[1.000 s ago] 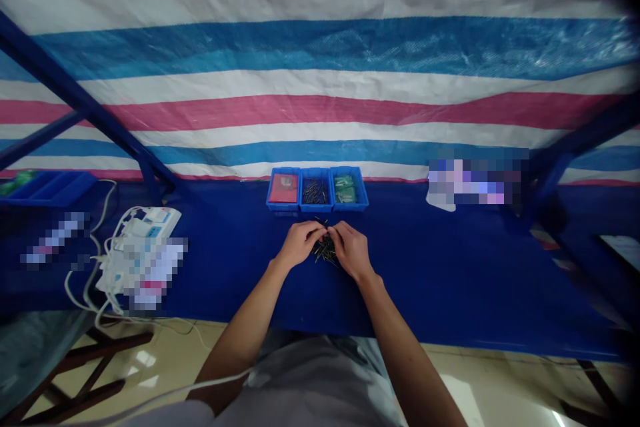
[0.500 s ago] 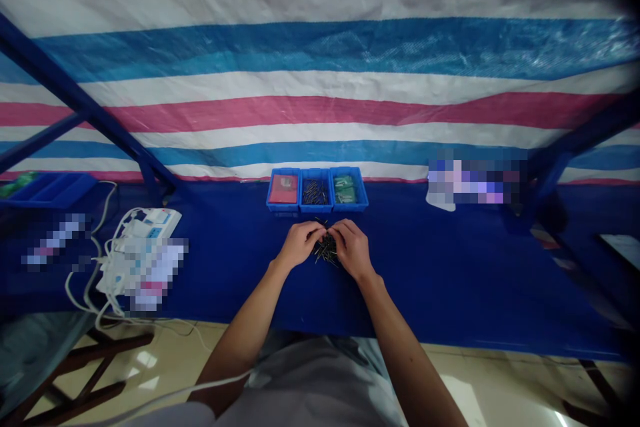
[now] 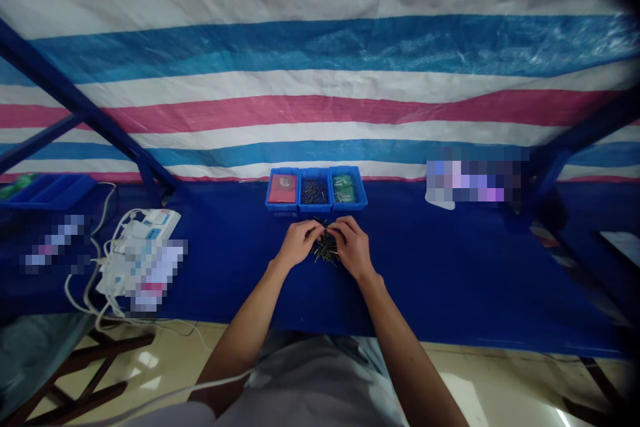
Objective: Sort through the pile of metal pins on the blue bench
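In front of you, a small loose heap of thin, dark, stick-like pieces (image 3: 326,251) — crisscrossed at many angles, some glinting yellowish — lies on the blue tabletop (image 3: 450,273).

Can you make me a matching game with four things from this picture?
Things:
1. Pile of thin dark pieces
2. Red thing
3. White power strip
4. Striped sheet

Places:
A. Inside the left bin of the row of three
B. Behind the table
C. Right by the left hand and right hand
D. On the table, left of the row

Pairs: 1-C, 2-A, 3-D, 4-B
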`<state>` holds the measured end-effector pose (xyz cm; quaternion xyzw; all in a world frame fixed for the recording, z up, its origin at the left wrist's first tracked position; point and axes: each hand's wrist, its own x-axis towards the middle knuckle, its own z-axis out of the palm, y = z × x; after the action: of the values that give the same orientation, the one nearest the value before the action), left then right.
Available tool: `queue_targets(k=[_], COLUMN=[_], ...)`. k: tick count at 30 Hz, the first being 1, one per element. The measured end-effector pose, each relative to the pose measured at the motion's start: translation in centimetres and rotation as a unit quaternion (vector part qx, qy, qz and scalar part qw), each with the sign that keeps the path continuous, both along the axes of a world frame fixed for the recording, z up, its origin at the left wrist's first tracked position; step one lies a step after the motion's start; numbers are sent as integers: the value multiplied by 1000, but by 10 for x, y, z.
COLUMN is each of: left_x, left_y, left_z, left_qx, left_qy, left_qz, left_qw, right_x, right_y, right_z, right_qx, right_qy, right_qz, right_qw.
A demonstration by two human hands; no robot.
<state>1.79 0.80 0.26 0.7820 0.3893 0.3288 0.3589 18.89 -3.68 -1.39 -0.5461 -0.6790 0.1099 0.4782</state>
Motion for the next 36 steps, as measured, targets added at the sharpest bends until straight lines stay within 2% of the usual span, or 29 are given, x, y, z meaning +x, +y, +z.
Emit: queue_targets(k=[19,28,36], left_x=[-1,-2,-2], left_y=[0,2,1], left_z=[-1,-2,-3], left_qx=[-3,-24,-32], left_qy=[-1,-40,-39], left_qz=[2,15,17], left_qw=[1000,999,999], right_x=[4,8,7], right_y=[0,-1,-1], right_z=[-1,3,4], right_qx=[7,5,4], right_qy=[-1,14,14], right_qz=[-4,-12,-5], right_qw=[1000,1000,1000])
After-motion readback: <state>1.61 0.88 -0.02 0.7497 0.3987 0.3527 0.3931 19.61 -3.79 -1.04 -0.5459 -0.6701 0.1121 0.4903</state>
